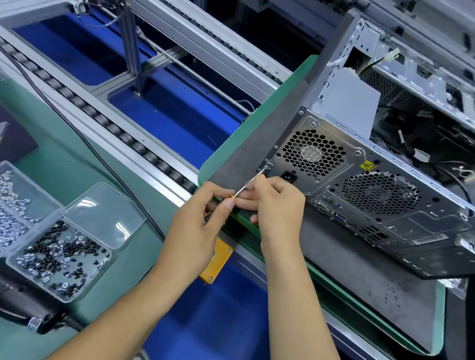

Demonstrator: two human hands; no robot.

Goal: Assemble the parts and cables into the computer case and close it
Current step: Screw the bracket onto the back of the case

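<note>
Screw trays (59,257) left of hands; black cable (97,153) between; case (370,194) right.

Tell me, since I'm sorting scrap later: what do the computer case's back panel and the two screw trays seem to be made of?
The computer case back panel looks like bare sheet steel, dull grey, with punched honeycomb vents and stamped slots. The screw trays look like clear plastic: the screws show through the walls and the open lid glares. The alloy and plastic type cannot be told.

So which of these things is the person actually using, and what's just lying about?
In use: screwdriver, held in both hands, left and right; computer case.

Lying about: screw boxes, black power tool, orange bracket.
</note>
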